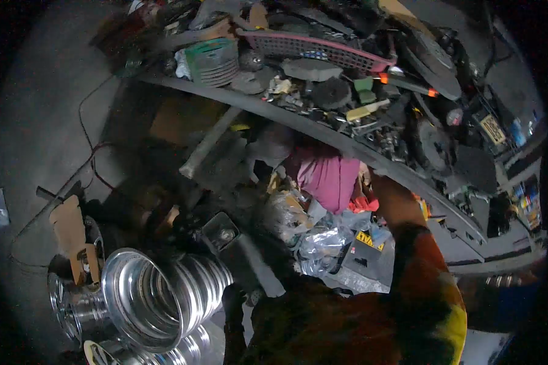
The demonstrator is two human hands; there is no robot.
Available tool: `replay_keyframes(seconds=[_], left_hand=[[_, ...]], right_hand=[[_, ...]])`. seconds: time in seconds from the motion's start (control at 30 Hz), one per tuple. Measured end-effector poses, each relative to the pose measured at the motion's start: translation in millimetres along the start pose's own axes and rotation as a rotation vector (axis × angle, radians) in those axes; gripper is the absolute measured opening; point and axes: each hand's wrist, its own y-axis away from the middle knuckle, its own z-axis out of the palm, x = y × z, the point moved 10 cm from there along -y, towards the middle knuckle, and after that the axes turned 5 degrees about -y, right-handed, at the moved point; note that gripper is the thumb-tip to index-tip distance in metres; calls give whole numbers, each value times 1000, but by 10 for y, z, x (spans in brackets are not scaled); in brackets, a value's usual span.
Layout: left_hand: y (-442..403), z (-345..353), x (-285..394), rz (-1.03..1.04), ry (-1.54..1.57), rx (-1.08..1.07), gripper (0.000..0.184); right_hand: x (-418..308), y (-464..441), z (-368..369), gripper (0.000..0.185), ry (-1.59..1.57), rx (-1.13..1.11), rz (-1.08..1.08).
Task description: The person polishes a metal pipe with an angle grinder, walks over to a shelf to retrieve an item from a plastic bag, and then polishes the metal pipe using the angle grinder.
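My right hand (391, 193) reaches in under the edge of the workbench, below a sleeve with orange and yellow on it. It is nearest to a pink cloth (329, 179) and a small red item (363, 204). The fingers are lost in shadow by the bench edge, so I cannot see whether they grip anything. Below lie clear plastic bags (324, 248) and a grey DeWalt case (366, 260). At the lower middle, a dark shape that looks like my left hand (233, 299) is close to the shiny metal rims; its fingers are too dark to make out.
The workbench (268, 109) carries a pink basket (319, 50), a green-sided stack (212, 62), a yellow-handled tool (367, 110) and many loose parts. Shiny wheel rims (143, 298) stand at lower left beside cardboard (70, 228). A cable (92, 152) crosses the floor.
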Motion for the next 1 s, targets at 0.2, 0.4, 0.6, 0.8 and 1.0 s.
replay_keyframes(seconds=[0.2, 0.4, 0.6, 0.8, 1.0], left_hand=[[644, -557, -783, -157, -39, 151, 37], [1001, -531, -1136, -356, 139, 283, 38], [1047, -176, -302, 495, -942, -265, 34], [273, -722, -309, 118, -574, -159, 27], [-342, -456, -463, 241, -695, -488, 24]], right_hand=[[50, -191, 174, 36, 24, -45, 10], [33, -361, 313, 36, 22, -46, 0], [-2, -330, 258, 36, -23, -44, -4], [-192, 44, -225, 36, -253, 1, -26], [-473, 2424, -1596, 39, -1039, 3, 168]])
